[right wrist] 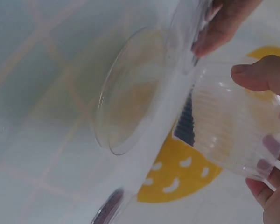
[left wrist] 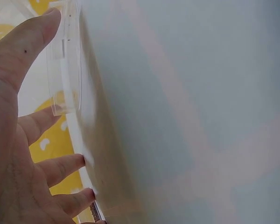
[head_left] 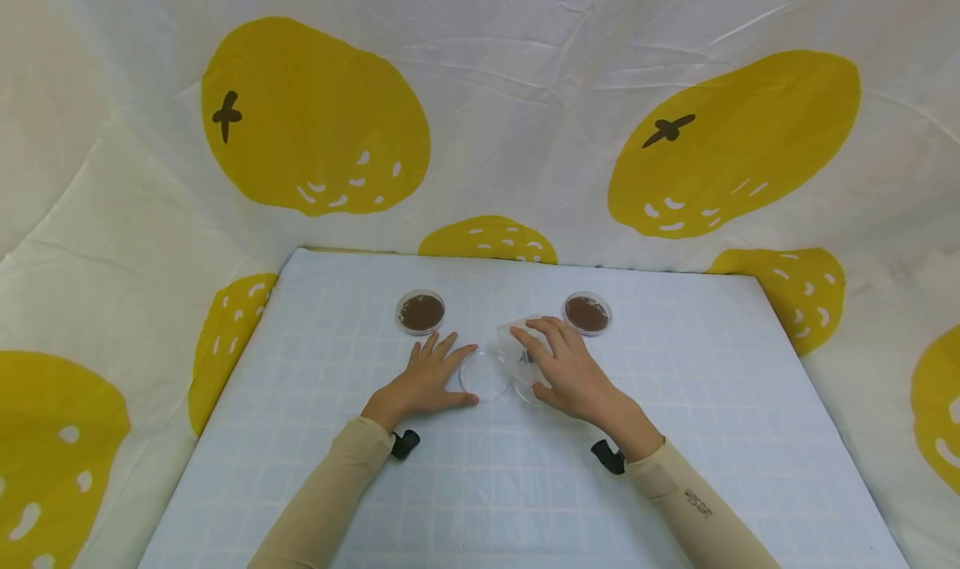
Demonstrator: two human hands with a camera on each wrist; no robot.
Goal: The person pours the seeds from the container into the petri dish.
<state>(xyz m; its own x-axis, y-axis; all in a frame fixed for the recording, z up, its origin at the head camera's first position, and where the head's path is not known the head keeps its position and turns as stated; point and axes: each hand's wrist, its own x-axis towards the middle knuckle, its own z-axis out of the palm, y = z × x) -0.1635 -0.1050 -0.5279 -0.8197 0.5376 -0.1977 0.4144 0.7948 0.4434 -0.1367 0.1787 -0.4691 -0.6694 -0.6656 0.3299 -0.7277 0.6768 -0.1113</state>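
Observation:
My left hand (head_left: 429, 383) is spread beside a clear petri dish (head_left: 486, 377), thumb and index finger touching opposite sides of its rim. The left wrist view shows the thumb against the dish's clear wall (left wrist: 64, 88). My right hand (head_left: 572, 373) grips a clear, cup-like plastic container (right wrist: 224, 126) between thumb and fingers, tilted over the dishes. A dark ridged patch (right wrist: 185, 123) shows at its lower end. Under the right hand lies a second clear round dish (head_left: 528, 395), partly hidden by the hand and the container.
Two shallow round dishes of brown granular material stand farther back, one on the left (head_left: 421, 312) and one on the right (head_left: 587, 313). A pale checked cloth covers the table (head_left: 480, 502). Behind it hangs a white curtain (head_left: 517, 136) with yellow fruit prints.

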